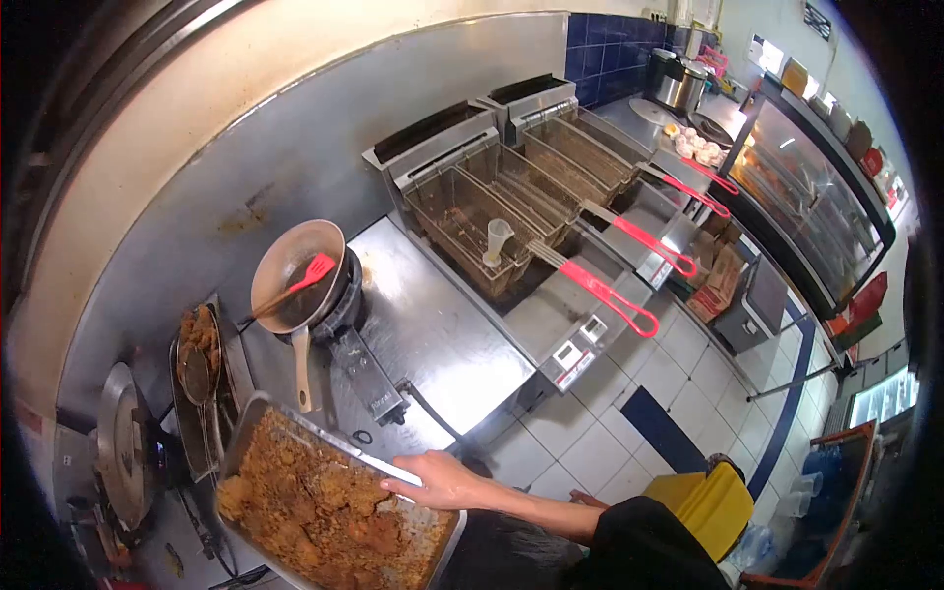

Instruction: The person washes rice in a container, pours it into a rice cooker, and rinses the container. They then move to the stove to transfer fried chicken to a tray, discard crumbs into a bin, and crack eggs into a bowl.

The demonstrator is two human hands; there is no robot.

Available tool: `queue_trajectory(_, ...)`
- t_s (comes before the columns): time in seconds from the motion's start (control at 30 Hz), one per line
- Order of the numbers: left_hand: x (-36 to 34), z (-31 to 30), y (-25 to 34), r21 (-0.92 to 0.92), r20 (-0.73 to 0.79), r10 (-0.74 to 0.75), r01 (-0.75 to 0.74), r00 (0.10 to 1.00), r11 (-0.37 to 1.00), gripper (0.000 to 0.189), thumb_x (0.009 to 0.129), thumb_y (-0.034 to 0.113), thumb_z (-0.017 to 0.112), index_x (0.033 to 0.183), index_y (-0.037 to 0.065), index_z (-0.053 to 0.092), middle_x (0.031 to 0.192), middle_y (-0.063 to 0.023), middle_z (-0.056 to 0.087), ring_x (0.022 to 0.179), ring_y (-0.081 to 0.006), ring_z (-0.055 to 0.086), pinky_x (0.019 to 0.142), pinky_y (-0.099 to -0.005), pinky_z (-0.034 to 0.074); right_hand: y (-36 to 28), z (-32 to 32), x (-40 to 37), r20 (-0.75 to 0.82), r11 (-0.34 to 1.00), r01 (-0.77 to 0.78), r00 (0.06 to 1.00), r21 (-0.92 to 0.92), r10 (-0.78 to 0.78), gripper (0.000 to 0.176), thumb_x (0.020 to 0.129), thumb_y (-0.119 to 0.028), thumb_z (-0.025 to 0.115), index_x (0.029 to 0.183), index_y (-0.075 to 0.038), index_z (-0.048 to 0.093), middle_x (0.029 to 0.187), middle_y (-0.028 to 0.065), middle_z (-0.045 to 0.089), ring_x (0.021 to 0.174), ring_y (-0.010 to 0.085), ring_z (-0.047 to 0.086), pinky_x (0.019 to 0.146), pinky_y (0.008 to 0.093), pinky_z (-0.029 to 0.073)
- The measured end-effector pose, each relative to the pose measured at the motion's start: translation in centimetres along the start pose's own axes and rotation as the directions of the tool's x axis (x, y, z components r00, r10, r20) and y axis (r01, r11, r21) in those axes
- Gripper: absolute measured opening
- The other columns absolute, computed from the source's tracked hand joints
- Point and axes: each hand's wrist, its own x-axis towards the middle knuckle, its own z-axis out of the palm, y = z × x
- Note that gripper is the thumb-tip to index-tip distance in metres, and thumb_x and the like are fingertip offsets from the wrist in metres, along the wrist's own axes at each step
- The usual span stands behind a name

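Observation:
A metal tray (249,418) is tilted at the lower left, spread with orange-brown crumbly food that looks like fried coating bits. My right hand (435,480) reaches in from the right and is closed on the tray's upper right rim, thumb over the edge. Its underside fingers are partly hidden. Outside the picture is my left hand. Just above the tray, a beige pan (270,277) sits on a small burner with a red spatula (317,269) lying across it. Beside the tray on the left, a narrow container (232,349) holds more brown food and a metal ladle (197,379).
Deep fryers with wire baskets (447,221) and red handles (615,300) stand behind the steel counter (442,339). A clear cup (498,236) rests on one basket. A glass display case (801,192) is at the right, a yellow bin (703,501) on the tiled floor.

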Motion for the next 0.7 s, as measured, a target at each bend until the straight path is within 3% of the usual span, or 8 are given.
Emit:
queue_trajectory(0.17, 1.8, 2.5, 10.9, 0.022, 0.108, 0.248, -0.252, 0.963, 0.967, 0.038, 0.094, 0.035, 0.048, 0.108, 0.003, 0.062, 0.09, -0.0231, 0.062, 0.08, -0.0359, 0.058, 0.073, -0.0447, 0.044, 0.2, -8.9, 1.4, -0.141, 0.999, -0.043, 0.989, -0.021, 0.039, 0.041, 0.092, -0.041, 0.053, 0.088, -0.001, 0.06, 0.063, 0.0209, 0.057, 0.06, 0.0354, 0.058, 0.059, 0.0423, 0.044)
queue_trajectory(0.23, 3.6, 10.8, 11.3, -0.052, -0.255, 0.321, -0.345, 0.912, 0.937, 0.035, 0.096, 0.03, 0.048, 0.094, -0.004, 0.048, 0.074, -0.008, 0.047, 0.071, -0.0205, 0.048, 0.066, -0.0372, 0.037, 0.9, -13.5, 1.8, -0.222, 0.997, -0.03, 0.975, -0.069, 0.014, 0.044, 0.092, -0.042, 0.053, 0.082, 0.0, 0.057, 0.06, 0.0184, 0.055, 0.059, 0.0324, 0.058, 0.057, 0.0416, 0.044)
queue_trajectory(0.3, 3.5, 12.5, 17.0, -0.395, 0.223, 0.401, -0.294, 0.888, 0.871, 0.017, 0.094, 0.016, 0.052, 0.088, 0.0, 0.047, 0.076, -0.0044, 0.048, 0.07, -0.0113, 0.045, 0.061, -0.0272, 0.037, 2.5, -18.9, 2.3, -0.255, 0.984, -0.039, 0.967, -0.172, -0.006, 0.046, 0.091, -0.043, 0.053, 0.078, 0.0, 0.055, 0.058, 0.0167, 0.054, 0.058, 0.0307, 0.057, 0.056, 0.0411, 0.044)
queue_trajectory(0.37, 2.7, 17.5, 22.6, -0.509, 0.279, 0.425, -0.242, 0.861, 0.826, 0.018, 0.094, 0.015, 0.053, 0.085, 0.002, 0.044, 0.073, 0.0003, 0.042, 0.067, -0.0091, 0.04, 0.058, -0.0274, 0.035, 2.8, -24.7, 3.0, -0.216, 0.975, -0.158, 0.969, -0.157, 0.122, 0.048, 0.09, -0.045, 0.051, 0.082, 0.002, 0.06, 0.063, 0.0195, 0.06, 0.065, 0.036, 0.062, 0.066, 0.0449, 0.047)
queue_trajectory(0.53, 1.9, 31.6, 32.0, -0.656, 0.359, 0.498, -0.166, 0.79, 0.736, 0.018, 0.09, 0.013, 0.057, 0.077, 0.004, 0.048, 0.069, 0.0031, 0.049, 0.064, -0.0055, 0.045, 0.055, -0.0237, 0.036, 7.7, -36.5, 5.6, -0.36, 0.936, -0.304, 0.906, -0.179, 0.225, 0.049, 0.089, -0.045, 0.054, 0.086, 0.003, 0.059, 0.076, 0.0211, 0.06, 0.075, 0.0318, 0.061, 0.069, 0.0435, 0.046)
queue_trajectory(0.6, 2.0, 36.4, 34.5, -0.585, 0.352, 0.516, -0.247, 0.781, 0.773, 0.022, 0.087, 0.014, 0.059, 0.072, 0.004, 0.048, 0.065, 0.0032, 0.046, 0.06, -0.0064, 0.039, 0.052, -0.0258, 0.034, 10.3, -39.9, 7.3, -0.381, 0.914, -0.371, 0.879, -0.164, 0.288, 0.051, 0.088, -0.044, 0.055, 0.095, 0.006, 0.057, 0.09, 0.024, 0.062, 0.088, 0.0347, 0.062, 0.076, 0.0435, 0.046)
queue_trajectory(0.67, 1.1, 40.9, 36.6, -0.515, 0.322, 0.494, -0.288, 0.808, 0.807, 0.024, 0.085, 0.017, 0.062, 0.071, 0.003, 0.047, 0.062, 0.0014, 0.044, 0.058, -0.0073, 0.036, 0.051, -0.0283, 0.032, 15.2, -42.7, 9.2, -0.465, 0.924, -0.315, 0.866, -0.218, 0.185, 0.051, 0.088, -0.045, 0.054, 0.096, 0.006, 0.058, 0.096, 0.0256, 0.062, 0.094, 0.0355, 0.061, 0.079, 0.0443, 0.045)
queue_trajectory(0.7, 0.9, 43.5, 37.2, -0.5, 0.314, 0.464, -0.272, 0.828, 0.822, 0.026, 0.083, 0.019, 0.063, 0.071, 0.002, 0.047, 0.061, -0.0019, 0.044, 0.057, -0.0107, 0.038, 0.051, -0.032, 0.035, 17.4, -44.4, 10.3, -0.422, 0.92, -0.327, 0.881, -0.215, 0.215, 0.051, 0.088, -0.045, 0.055, 0.093, 0.005, 0.057, 0.088, 0.0201, 0.062, 0.086, 0.0272, 0.059, 0.075, 0.0402, 0.044)
